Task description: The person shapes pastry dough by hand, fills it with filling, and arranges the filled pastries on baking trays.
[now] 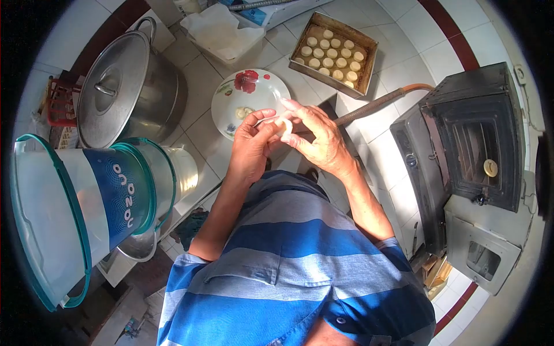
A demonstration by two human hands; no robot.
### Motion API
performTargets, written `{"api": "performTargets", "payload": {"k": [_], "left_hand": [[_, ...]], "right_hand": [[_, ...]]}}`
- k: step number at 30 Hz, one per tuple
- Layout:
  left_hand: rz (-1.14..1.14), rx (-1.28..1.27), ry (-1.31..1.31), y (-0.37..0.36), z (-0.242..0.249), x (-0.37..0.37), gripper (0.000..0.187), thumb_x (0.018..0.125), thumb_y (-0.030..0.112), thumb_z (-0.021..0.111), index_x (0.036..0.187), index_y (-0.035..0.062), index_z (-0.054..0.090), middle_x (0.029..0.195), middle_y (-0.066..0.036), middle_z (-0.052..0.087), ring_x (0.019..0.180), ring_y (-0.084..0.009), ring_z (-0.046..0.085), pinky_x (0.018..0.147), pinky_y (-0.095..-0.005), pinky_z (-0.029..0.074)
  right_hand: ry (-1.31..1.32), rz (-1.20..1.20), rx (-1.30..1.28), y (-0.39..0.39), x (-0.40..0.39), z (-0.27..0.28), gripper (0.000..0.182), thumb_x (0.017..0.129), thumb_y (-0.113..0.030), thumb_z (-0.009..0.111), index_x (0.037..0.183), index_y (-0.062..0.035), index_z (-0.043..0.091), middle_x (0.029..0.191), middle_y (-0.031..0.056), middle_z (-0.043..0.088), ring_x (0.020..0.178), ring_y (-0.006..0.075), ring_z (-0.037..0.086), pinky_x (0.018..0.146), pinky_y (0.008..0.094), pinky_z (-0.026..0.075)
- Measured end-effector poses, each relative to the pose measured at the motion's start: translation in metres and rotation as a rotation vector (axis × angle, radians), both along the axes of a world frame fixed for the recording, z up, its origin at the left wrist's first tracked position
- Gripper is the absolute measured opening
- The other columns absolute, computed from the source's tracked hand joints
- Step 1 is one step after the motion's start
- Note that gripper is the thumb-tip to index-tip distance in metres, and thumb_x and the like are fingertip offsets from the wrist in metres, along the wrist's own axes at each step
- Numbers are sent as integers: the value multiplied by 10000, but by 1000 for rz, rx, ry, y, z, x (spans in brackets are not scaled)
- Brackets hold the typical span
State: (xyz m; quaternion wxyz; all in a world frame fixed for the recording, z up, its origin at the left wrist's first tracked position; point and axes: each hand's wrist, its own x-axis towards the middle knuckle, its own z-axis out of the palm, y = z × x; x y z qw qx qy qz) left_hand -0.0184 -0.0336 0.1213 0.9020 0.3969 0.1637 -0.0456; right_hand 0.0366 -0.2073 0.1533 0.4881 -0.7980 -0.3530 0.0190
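Both hands meet in front of the body, over the near edge of a white floral plate (266, 86). A small pale piece of dough (283, 126) is pinched between the fingertips of my left hand (251, 141) and my right hand (321, 138). The fingers partly cover it. A little more pale dough (243, 112) lies on the plate, just left of my left fingertips. Beyond my right hand, a square metal pan (332, 82) holds several small round pale dough pieces in rows.
A large lidded steel pot (124, 89) and a white bucket with teal rims (98, 196) stand at left. A plastic-lined container (222, 37) sits at the back. At right are a dark oven (470, 138) and a hose (369, 106).
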Motion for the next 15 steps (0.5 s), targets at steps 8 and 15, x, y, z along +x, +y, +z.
{"api": "performTargets", "payload": {"k": [8,15], "left_hand": [[-87,-142,-27,7,-3,-3,298,1006,119,578,1255,-43,595,1111,-123,674,1009,-172,673,897,-321,600],[-3,-124,-20,1,-2,-5,287,989,72,598,1246,-54,597,1125,-112,670,1019,-163,667,918,-323,590]], "right_hand": [[43,-115,78,6,-4,16,578,852,-142,754,1391,-102,549,1088,98,680,958,240,654,848,346,532],[333,-152,179,11,-5,10,494,896,-136,730,1350,-42,559,957,46,657,837,116,634,765,274,519]]}}
